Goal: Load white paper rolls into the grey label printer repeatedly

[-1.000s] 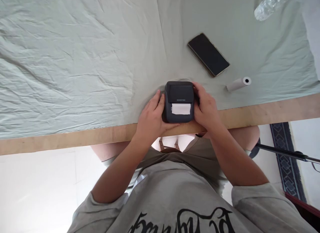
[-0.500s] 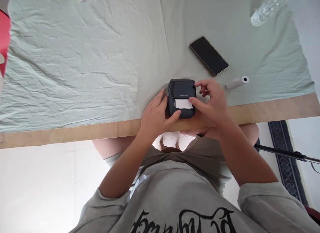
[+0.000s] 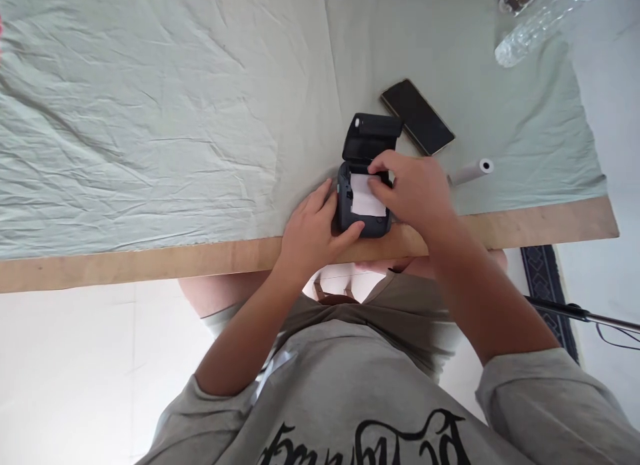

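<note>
A small black receipt printer [image 3: 344, 202] sits near the table's front edge, its lid [image 3: 373, 145] swung up and back. White paper [image 3: 367, 197] lies in the open bay and hangs over the front. My left hand [image 3: 315, 222] grips the printer's left side, the thumb on its front top and the fingers along the side. Over the bay, my right hand [image 3: 417, 188] has its thumb and forefinger closed on the paper roll; the hand covers the printer's right part.
A phone [image 3: 420, 115] lies just behind the raised lid. To the right is a spare white paper roll [image 3: 473, 172] on its side. Clear plastic bottles [image 3: 530, 32] lie at the far right. Green cloth [image 3: 175, 118] covers the table up to its wooden edge [image 3: 150, 260].
The printer's lid, shut before, is now up. My right hand has moved from the lid's right side to the paper inside. My left hand stays on the printer.
</note>
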Motion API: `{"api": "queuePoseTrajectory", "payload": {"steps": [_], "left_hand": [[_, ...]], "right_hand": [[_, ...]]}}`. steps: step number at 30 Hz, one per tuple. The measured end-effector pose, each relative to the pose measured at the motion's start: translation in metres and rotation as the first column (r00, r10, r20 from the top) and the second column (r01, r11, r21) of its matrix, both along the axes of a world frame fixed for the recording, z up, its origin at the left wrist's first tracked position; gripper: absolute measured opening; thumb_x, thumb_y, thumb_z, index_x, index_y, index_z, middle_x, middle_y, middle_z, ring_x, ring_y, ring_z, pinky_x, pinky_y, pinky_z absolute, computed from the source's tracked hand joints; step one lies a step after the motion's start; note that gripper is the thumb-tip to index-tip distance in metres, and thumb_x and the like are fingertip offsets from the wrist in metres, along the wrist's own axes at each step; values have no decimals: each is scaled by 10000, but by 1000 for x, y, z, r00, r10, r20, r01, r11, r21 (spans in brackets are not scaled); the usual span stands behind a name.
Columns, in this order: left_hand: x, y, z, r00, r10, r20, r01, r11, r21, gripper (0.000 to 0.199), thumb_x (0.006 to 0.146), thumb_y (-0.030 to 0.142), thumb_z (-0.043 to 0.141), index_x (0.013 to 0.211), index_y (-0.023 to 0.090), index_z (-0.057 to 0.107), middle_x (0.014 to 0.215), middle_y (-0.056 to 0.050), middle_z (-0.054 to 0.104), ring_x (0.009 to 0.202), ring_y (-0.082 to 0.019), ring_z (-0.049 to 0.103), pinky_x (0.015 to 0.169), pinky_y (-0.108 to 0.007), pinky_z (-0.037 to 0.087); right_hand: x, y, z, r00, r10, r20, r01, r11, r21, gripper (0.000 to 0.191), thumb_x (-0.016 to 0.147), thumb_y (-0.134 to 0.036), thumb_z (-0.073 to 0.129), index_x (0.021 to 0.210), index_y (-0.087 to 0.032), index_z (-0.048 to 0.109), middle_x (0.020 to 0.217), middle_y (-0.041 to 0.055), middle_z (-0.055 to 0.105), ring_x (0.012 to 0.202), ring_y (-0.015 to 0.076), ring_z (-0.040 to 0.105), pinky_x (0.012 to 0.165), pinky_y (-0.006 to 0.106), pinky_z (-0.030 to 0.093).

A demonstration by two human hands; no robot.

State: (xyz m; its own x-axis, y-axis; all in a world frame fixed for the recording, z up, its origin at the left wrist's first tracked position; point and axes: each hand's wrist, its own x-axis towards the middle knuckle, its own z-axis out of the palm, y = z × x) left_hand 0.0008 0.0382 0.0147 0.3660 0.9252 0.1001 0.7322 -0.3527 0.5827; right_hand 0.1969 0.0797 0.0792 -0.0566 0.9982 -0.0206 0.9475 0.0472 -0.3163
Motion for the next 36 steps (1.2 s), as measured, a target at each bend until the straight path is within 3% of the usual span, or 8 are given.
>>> {"api": "queuePoseTrajectory", "payload": {"steps": [8,13,17,19,22,26,31,36], "left_hand": [[-5,1,-3,998,-51,38,50,999,13,752,981,650,586,1501,107,557,1652,-215,475,1493,-386,516,1217,-507,462],[-9,1,-7,991,-99,88,96,994,46,840,1035,736,374,1506,60,539,1640,-259,470,1497,-398,506,1206,-521,453],[-8,1,-6,992,-97,78,95,995,31,821,1032,720,381,1511,72,536,1647,-247,466,1495,-390,505,1211,-518,446],[-7,1,-5,993,-96,70,94,995,25,829,1018,721,401,1503,64,546,1640,-246,476,1488,-391,510,1212,-517,446],[-7,1,-4,993,-100,58,99,995,26,867,999,740,418,1513,53,540,1633,-245,483,1490,-400,505,1219,-513,438],[-9,2,-4,991,-117,57,117,993,11,876,995,749,429,1532,63,517,1642,-246,468,1505,-409,485,1225,-526,430],[-10,3,-3,991,-119,61,119,993,7,889,995,772,392,1541,80,511,1641,-237,474,1507,-399,483,1241,-544,412],[-9,3,-3,993,-109,50,109,994,5,922,992,786,341,1529,60,527,1632,-239,485,1498,-402,493,1237,-554,417]], "right_hand": [[1,32,11,961,234,148,-196,952,-234,265,760,-226,799,1010,-302,760,931,29,781,860,277,685,740,398,465],[20,20,22,962,211,-175,-231,967,-107,265,734,-286,799,983,-302,709,954,24,751,686,181,576,684,400,486],[51,-5,10,626,-45,-778,25,999,-37,343,794,-486,625,1088,-310,604,933,21,674,581,137,446,500,334,378],[65,-13,-10,409,-170,-897,86,985,-147,372,769,-555,563,1046,-307,561,861,17,594,602,154,468,510,339,385],[76,-18,-42,311,-233,-921,234,958,-164,334,722,-530,647,918,-306,497,756,-25,477,597,151,447,533,335,406],[74,-21,-63,468,-232,-852,445,895,1,365,752,-534,773,810,-292,507,674,-45,503,532,142,449,500,333,427],[76,-23,-59,858,-201,-473,362,890,278,298,832,-483,762,821,-284,541,776,10,626,761,242,630,775,485,563],[81,-15,-66,895,-140,-424,272,923,270,256,830,-331,723,1048,-295,593,1047,46,712,957,264,668,922,511,562]]}}
